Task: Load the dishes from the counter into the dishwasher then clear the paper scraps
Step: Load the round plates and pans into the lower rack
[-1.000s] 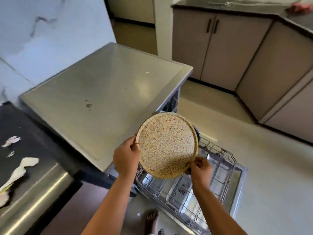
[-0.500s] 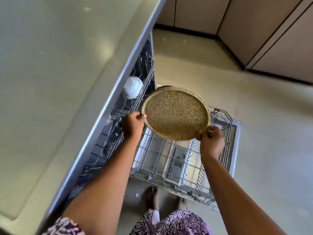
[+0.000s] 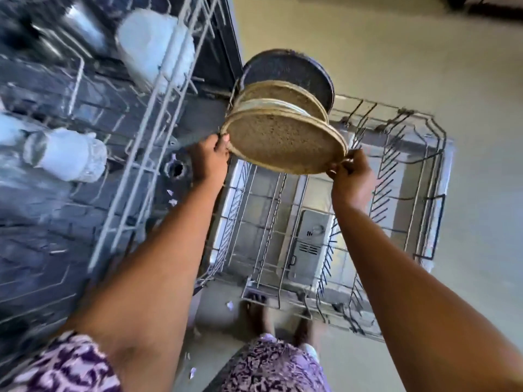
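The speckled plate [image 3: 283, 142] hangs tilted over the far end of the lower rack [image 3: 382, 193], just in front of a tan plate [image 3: 283, 94] and a dark plate [image 3: 285, 70] standing there on edge. Whether its lower edge already sits between the rack's tines cannot be told. The left hand [image 3: 209, 161] pinches one side of the rim and the right hand [image 3: 352, 178] pinches the opposite side, fingers curled over the edge. The plate looks rigid and fairly weighty, with a matte face that should not slip. It would likely chip against the wire or the tan plate, so opposite rim holds suit it.
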Action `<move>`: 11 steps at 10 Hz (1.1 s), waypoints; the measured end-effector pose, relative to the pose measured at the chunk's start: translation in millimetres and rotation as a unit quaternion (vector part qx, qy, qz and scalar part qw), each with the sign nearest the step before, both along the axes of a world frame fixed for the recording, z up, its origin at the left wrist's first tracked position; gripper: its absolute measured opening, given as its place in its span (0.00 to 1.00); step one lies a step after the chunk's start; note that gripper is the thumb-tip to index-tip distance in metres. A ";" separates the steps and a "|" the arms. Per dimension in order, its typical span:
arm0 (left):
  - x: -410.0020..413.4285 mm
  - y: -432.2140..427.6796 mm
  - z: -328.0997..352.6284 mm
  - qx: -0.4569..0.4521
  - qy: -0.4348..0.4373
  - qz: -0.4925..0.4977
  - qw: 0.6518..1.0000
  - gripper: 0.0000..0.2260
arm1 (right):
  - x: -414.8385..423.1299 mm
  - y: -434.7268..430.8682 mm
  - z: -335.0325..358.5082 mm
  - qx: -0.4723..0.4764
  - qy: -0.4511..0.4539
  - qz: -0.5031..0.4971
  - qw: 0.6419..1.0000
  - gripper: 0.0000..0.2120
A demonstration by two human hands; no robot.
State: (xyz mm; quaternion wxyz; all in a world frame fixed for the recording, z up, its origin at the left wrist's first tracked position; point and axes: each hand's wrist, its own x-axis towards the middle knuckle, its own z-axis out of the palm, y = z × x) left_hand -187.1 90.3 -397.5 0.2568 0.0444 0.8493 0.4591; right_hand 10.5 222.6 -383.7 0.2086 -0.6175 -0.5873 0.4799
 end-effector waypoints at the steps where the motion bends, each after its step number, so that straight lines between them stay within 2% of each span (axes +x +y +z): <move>1: -1.0 0.3 -12.3 0.001 -0.001 -0.002 1.000 0.36 | -7.3 -2.7 -15.9 0.006 -0.013 0.001 1.000 0.13; 2: -3.5 2.4 -39.3 -0.003 -0.041 0.001 0.999 0.35 | -12.9 -4.5 -38.9 0.024 -0.034 0.007 0.999 0.09; 3: -10.7 6.9 -52.4 -0.031 -0.040 -0.007 0.999 0.32 | -13.9 -7.3 -51.1 0.020 -0.026 0.014 0.999 0.09; 4: -19.9 6.2 -74.0 -0.089 -0.061 -0.031 0.994 0.22 | -13.0 -10.3 -66.7 0.000 -0.025 0.031 0.999 0.08; 6: -9.3 7.3 -69.4 -0.094 -0.100 -0.012 0.990 0.12 | -14.6 -9.5 -78.3 -0.023 -0.051 0.080 0.995 0.06; 7: -6.3 7.0 -72.4 -0.089 -0.101 0.006 0.991 0.11 | -16.9 -11.4 -75.6 -0.023 -0.062 0.100 0.993 0.07; 9: 9.2 -2.3 -67.3 -0.061 -0.097 0.055 0.992 0.15 | -18.1 -30.1 -61.6 -0.066 -0.061 0.119 0.989 0.22; 11: 58.1 -21.3 -30.0 -0.034 -0.100 0.070 0.992 0.17 | 1.2 -71.5 -7.4 -0.122 -0.073 0.127 0.982 0.24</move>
